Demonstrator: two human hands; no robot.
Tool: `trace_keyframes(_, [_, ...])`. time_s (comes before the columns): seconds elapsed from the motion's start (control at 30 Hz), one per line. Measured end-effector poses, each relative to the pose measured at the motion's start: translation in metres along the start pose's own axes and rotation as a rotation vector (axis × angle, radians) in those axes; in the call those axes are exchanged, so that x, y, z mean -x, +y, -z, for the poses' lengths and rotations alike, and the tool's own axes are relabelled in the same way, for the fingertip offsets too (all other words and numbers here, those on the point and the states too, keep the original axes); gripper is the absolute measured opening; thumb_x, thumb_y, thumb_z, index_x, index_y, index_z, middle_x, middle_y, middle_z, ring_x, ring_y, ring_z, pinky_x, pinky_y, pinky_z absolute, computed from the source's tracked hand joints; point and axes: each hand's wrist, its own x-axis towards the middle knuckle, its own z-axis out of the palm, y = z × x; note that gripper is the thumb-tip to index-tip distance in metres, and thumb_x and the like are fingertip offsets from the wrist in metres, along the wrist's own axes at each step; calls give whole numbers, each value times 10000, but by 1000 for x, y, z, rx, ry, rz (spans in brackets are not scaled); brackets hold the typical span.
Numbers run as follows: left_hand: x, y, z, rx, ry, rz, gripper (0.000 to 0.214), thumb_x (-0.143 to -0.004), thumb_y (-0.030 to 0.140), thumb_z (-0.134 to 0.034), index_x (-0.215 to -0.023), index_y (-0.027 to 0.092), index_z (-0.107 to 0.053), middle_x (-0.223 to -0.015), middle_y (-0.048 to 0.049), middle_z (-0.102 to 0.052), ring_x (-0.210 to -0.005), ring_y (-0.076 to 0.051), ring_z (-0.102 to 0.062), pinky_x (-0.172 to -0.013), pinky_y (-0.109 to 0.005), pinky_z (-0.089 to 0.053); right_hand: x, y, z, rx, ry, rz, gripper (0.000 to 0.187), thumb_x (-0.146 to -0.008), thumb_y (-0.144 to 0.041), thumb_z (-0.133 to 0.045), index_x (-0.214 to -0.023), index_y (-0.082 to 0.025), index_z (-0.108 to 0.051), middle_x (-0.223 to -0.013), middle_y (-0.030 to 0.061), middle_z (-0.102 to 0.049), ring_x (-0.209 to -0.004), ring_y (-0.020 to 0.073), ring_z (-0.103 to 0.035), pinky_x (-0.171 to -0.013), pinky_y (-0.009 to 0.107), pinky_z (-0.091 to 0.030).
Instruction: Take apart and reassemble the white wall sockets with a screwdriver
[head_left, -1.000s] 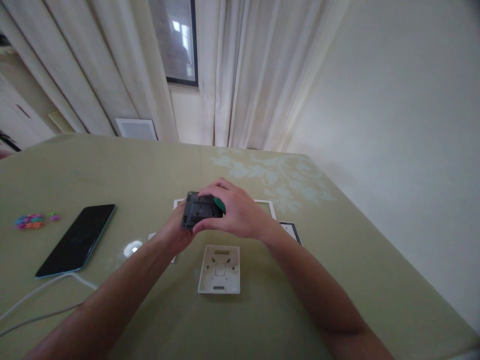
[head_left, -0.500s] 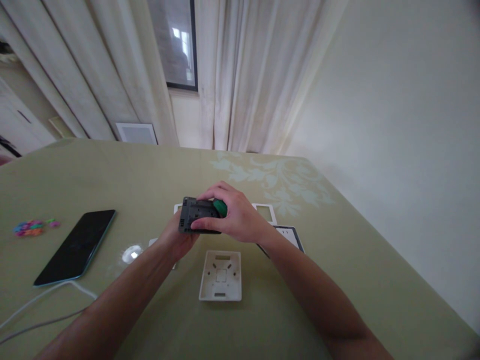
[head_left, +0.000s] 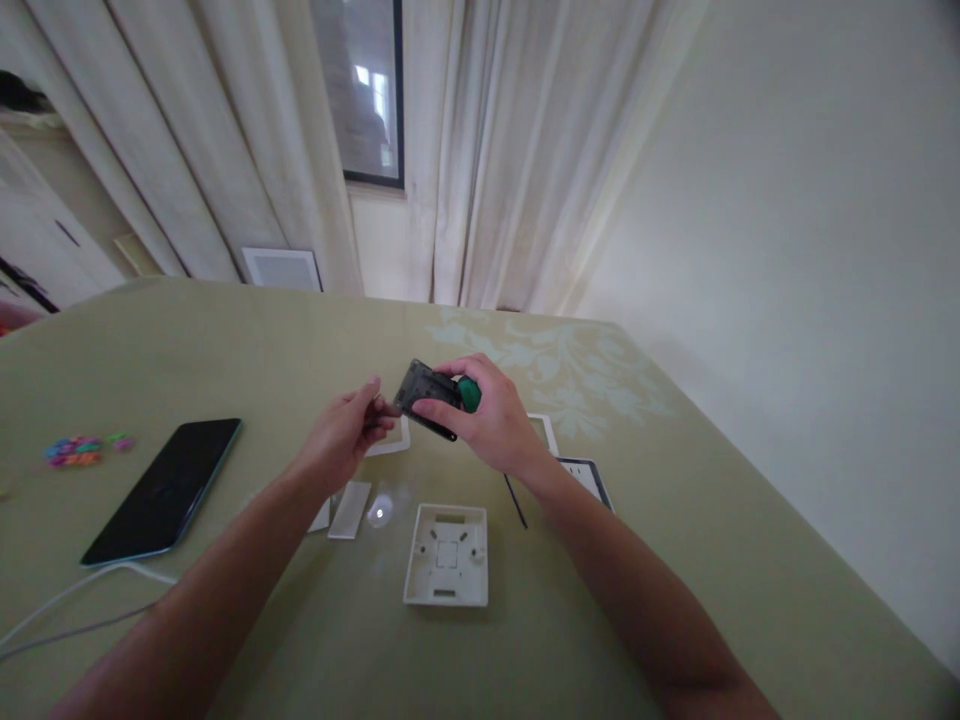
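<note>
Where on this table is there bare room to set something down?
Bare: the table right of the dark-edged plate, toward the wall; the stretch beyond the phone, toward the curtains; and the patch on your side of the white box. Crowded: around the left hand, where a white frame and flat white pieces lie close together.

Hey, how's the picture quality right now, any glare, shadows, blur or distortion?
Head view: a bright glare spot on the tabletop, left of the white box; head view: dim, soft light with faint shadows; head view: the dark part in the right hand looks soft, fine detail unreadable; head view: wide-angle stretch makes the forearms loom, and the top right corner darkens.
</note>
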Motion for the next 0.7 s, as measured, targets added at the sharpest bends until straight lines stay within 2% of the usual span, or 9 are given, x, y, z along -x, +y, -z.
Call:
trace_keyframes(0.13, [-5,7,11,-273,-23,-30,266,-897,227,-767,-673,134,-659,-535,-36,-653,-331,-69,-469,-303,-140,-236,-2,2,3,24,-26,-18,438,-814,-518,-873,-1091,-218,-717,-1089,44,-709,-1026,203,-675,-937,361,-512])
trace_keyframes(0.2, [-6,6,13,-382,-36,-76,261,-900,223,-751,-667,130,-682,-536,-20,-630,-350,-67,-440,-324,-150,-234,-1,7,1,110,-82,-20,451,-830,-530,-858,-1110,-208,-709,-1113,54,-698,-1037,208,-673,-948,369,-510])
trace_keyframes(0.3, [-7,1,15,-539,-53,-192,241,-915,201,-711,-681,143,-723,-593,-4,-620,-462,-99,-465,-404,-163,-312,3,19,-7,352,-252,-45,485,-884,-550,-802,-1175,-181,-683,-1198,93,-663,-1037,237,-680,-915,394,-524])
trace_keyframes(0.4, [-11,-5,17,-691,-83,-317,212,-914,182,-675,-716,183,-750,-711,-18,-648,-689,-169,-548,-571,-183,-430,9,31,-17,563,-408,-69,516,-928,-542,-754,-1237,-143,-644,-1246,139,-638,-999,282,-708,-842,427,-547])
trace_keyframes(0.5, [-18,-12,21,-808,-119,-414,160,-873,156,-637,-803,220,-766,-840,-32,-663,-913,-234,-579,-823,-261,-510,14,37,-25,680,-515,-86,505,-936,-504,-754,-1238,-119,-626,-1229,165,-639,-974,320,-726,-797,446,-562])
trace_keyframes(0.6, [-24,-17,27,-888,-155,-479,255,-758,104,-621,-924,227,-770,-927,-39,-639,-1027,-267,-584,-1042,-377,-479,18,39,-28,699,-565,-116,463,-942,-463,-755,-1232,-126,-624,-1251,176,-634,-998,335,-729,-798,445,-566])
trace_keyframes(0.7, [-27,-17,31,-954,-215,-527,400,-692,100,-596,-1039,221,-753,-1069,-68,-656,-1139,-285,-593,-1150,-443,-423,19,42,-30,658,-568,-137,449,-938,-434,-765,-1236,-128,-625,-1280,179,-626,-1018,328,-727,-825,440,-562])
